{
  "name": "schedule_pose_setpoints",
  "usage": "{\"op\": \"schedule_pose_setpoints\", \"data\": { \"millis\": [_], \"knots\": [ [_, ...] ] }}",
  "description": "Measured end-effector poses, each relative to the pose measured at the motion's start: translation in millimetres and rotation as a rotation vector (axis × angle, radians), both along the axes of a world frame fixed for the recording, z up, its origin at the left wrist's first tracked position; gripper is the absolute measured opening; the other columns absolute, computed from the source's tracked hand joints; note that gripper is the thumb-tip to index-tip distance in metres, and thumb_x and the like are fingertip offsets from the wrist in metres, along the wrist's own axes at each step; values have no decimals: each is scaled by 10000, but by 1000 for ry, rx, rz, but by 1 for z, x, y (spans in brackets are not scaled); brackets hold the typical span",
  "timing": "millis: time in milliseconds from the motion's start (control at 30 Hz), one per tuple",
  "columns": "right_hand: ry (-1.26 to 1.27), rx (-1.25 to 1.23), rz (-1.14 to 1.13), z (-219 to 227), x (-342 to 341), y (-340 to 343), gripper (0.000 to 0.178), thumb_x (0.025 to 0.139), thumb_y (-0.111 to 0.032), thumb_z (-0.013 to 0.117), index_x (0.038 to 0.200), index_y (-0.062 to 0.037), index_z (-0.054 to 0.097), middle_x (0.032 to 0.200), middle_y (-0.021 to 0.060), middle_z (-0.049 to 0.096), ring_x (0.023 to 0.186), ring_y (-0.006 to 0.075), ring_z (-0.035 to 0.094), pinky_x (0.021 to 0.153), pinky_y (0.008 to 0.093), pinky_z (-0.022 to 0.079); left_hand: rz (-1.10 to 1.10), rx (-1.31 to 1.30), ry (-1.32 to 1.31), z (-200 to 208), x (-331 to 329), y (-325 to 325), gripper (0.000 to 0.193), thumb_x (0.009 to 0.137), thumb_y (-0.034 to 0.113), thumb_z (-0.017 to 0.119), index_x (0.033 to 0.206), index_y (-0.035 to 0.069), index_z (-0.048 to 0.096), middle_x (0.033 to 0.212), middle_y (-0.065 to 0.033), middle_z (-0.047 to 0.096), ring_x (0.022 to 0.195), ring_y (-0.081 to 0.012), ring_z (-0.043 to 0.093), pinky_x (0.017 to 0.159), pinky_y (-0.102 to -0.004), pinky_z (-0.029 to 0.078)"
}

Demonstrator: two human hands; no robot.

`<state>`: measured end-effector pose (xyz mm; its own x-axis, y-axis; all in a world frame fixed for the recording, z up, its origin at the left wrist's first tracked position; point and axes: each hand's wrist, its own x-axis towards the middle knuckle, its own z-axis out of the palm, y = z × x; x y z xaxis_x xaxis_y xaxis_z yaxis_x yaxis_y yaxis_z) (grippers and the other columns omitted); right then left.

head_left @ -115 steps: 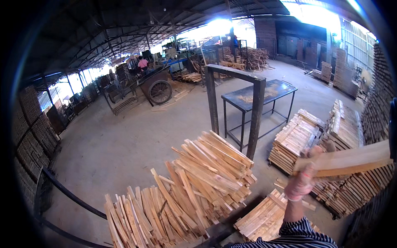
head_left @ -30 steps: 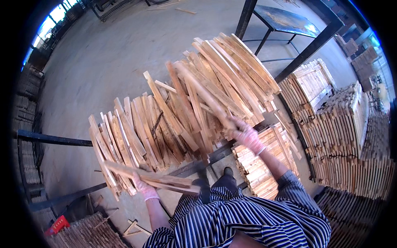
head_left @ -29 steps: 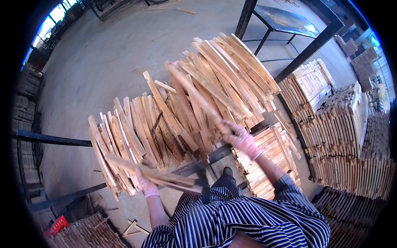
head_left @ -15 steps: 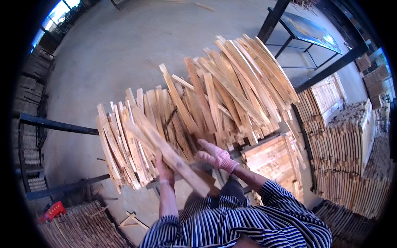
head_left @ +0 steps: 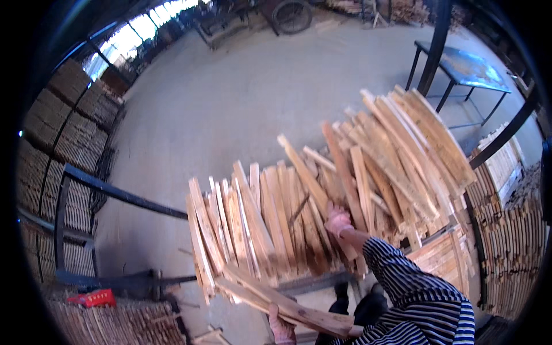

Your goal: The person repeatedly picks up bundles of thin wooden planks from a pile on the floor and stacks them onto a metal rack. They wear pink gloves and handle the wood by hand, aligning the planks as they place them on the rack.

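Note:
At the lower middle, my left hand (head_left: 282,326) is closed around a pair of long wooden slats (head_left: 287,306), which slant down to the right past my legs. My right hand (head_left: 338,220), in a pinkish glove, reaches into the pile and has its fingers wrapped round another wooden slat (head_left: 303,172); the glove hides part of that slat. Around it lie many loose slats (head_left: 270,215), roughly side by side, some crossing at angles. A redder slat (head_left: 344,172) leans just right of my right hand.
A black metal bar frame (head_left: 126,192) stands at the left, with stacked slats beyond it. More stacked wood (head_left: 509,247) rises on the right, below a slanting black post. A metal table (head_left: 474,70) stands far right. A red object (head_left: 93,298) lies on the lower-left stack.
My view has swung left and up. My right hand has moved from near my body onto a slat in the pile. The slats in my left hand have dropped lower, toward my legs.

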<state>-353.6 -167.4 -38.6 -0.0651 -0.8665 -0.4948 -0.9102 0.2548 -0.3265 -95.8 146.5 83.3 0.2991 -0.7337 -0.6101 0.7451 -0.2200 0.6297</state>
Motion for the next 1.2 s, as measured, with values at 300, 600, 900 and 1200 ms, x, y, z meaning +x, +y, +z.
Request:
{"op": "schedule_pose_setpoints", "data": {
  "millis": [300,600,900,1200],
  "knots": [
    [-1013,-91,-118,178,-95,71,533,950,-216,647,1457,-92,536,816,5,629,695,105,587,597,260,485,-263,-187,-24,22,-28,-95,719,904,487,744,1414,27,533,1298,-143,648,1152,-303,636,1040,-434,514],
    [-536,-129,225,284,-147,288,819,919,-238,705,1607,-140,271,1578,257,348,1377,442,486,1133,433,449,-443,-315,131,71,-174,-178,792,885,490,779,1469,43,485,1431,-149,586,1298,-324,572,1114,-479,460],
    [-668,-333,-418,381,-249,358,1037,874,-428,714,1650,-79,122,1564,275,414,1408,419,469,1142,434,420,-1051,-529,-143,152,-329,-117,476,1045,269,567,1466,55,504,1392,-82,562,1254,-229,548,1026,-372,501],
    [-603,-731,-842,341,-372,492,806,786,-316,838,1476,-113,475,1306,194,650,1215,353,639,1012,421,513,-1734,-519,81,108,-524,-24,672,847,210,858,1419,49,544,1296,-124,659,1121,-312,674,913,-441,582]
  ]
}}
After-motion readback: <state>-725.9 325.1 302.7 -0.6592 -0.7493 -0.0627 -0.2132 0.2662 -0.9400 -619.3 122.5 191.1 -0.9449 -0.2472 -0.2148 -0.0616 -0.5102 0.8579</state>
